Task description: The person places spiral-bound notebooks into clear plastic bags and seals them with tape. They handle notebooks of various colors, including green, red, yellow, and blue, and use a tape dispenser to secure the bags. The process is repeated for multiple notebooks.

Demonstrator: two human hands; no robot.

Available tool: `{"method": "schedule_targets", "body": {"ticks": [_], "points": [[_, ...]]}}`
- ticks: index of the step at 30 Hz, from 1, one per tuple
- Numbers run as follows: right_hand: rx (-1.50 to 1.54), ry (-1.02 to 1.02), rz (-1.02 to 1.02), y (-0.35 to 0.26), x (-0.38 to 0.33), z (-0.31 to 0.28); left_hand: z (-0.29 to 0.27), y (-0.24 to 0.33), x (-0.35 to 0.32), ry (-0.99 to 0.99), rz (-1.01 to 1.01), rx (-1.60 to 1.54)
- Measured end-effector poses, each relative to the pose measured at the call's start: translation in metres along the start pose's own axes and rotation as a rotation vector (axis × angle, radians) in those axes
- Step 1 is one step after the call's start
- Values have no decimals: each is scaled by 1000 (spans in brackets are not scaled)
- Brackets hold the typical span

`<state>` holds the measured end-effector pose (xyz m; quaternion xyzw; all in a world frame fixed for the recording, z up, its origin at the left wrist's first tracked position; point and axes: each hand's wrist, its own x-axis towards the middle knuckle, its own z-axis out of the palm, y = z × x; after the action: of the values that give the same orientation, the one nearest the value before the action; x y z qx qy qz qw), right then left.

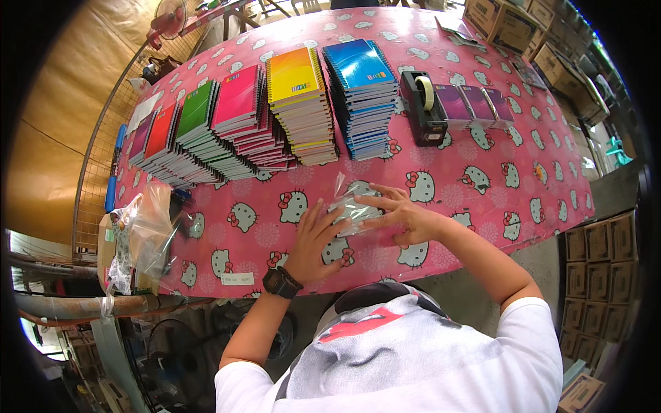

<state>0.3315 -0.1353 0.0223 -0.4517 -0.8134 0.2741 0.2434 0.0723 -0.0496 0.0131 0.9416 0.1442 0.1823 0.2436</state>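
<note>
A clear plastic sleeve [354, 215] lies on the pink tablecloth, close to the table's near edge. My left hand [313, 241] reaches its left side with fingers stretched out and spread. From the right, my right hand [399, 215] rests its extended fingers on the plastic's right part. Neither hand is closed around anything. Just beyond stand leaning stacks of spiral notebooks: yellow [296, 76], blue [361, 65], pink [236, 96], green [196, 107], red [160, 127] and purple [140, 138]. Farther right sit a black tape dispenser [432, 129] and purple notebooks in clear wrap [454, 103].
A bundle of clear plastic bags [153, 213] hangs at the table's left edge. A white paper strip [237, 279] lies near the front. Cardboard boxes [597, 268] are piled at the right, and more boxes [506, 24] stand at the far right. A red fan [169, 20] is far left.
</note>
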Motion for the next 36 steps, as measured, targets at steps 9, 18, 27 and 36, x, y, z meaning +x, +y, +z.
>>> {"method": "schedule_targets", "body": {"ticks": [9,18,27,36], "points": [[-169,53,-21,-15,0,-10,12,-13,-23,358,-130,-225],[-78,-41,-25,-8,2,-10,20,-7,-23,91,-84,-89],[-26,-106,-43,-5,19,-7,8,1,8,-38,16,-28],[998,229,599,39,41,1,12,-1,17,-70,-22,-19]]}}
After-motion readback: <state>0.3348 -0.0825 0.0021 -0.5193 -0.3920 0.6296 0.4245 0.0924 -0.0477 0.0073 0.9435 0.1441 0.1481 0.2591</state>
